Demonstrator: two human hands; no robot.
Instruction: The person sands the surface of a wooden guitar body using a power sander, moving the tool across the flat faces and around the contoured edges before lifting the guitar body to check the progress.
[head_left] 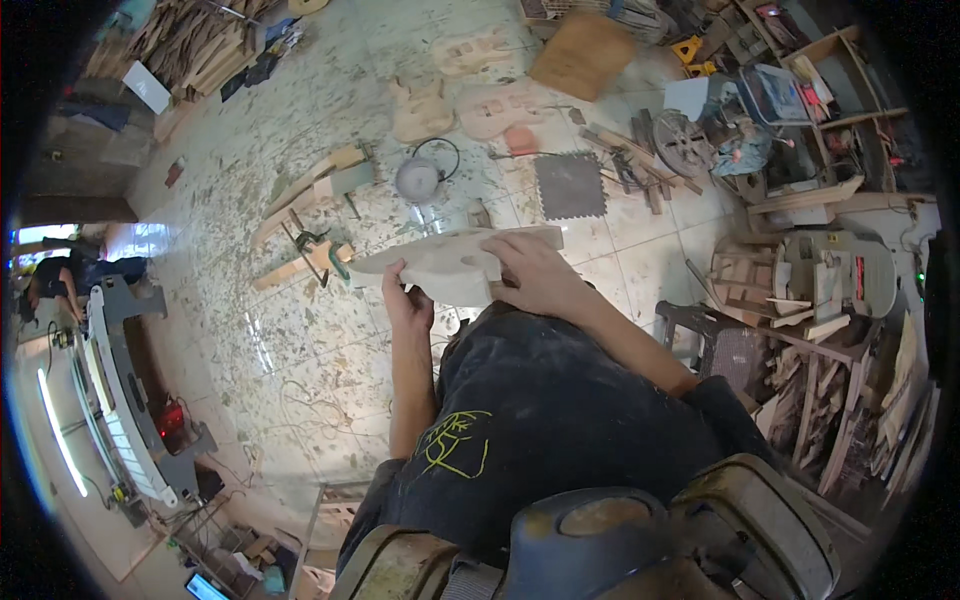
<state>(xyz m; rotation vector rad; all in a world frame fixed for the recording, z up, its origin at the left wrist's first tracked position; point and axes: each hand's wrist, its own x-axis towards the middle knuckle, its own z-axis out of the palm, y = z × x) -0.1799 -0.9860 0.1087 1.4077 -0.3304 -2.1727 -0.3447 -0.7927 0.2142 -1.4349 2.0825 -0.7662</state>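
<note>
In front of my torso I hold a pale wooden guitar body (440, 262), tilted so that its edge and part of its face show. My left hand (406, 297) grips its lower edge, with the thumb and fingers closed on the wood. Further right, my right hand (535, 272) is wrapped over the other side, fingers on the upper face near a cutout. The wood hides some fingertips of both hands.
On the dusty tiled floor lie more guitar bodies (420, 108), a round grey canister (418, 178), clamped wood pieces (310, 255) and a dark foam mat (570, 186). A stool (715, 335) and wood rack (815, 390) stand right. Another person (65, 280) bends at far left.
</note>
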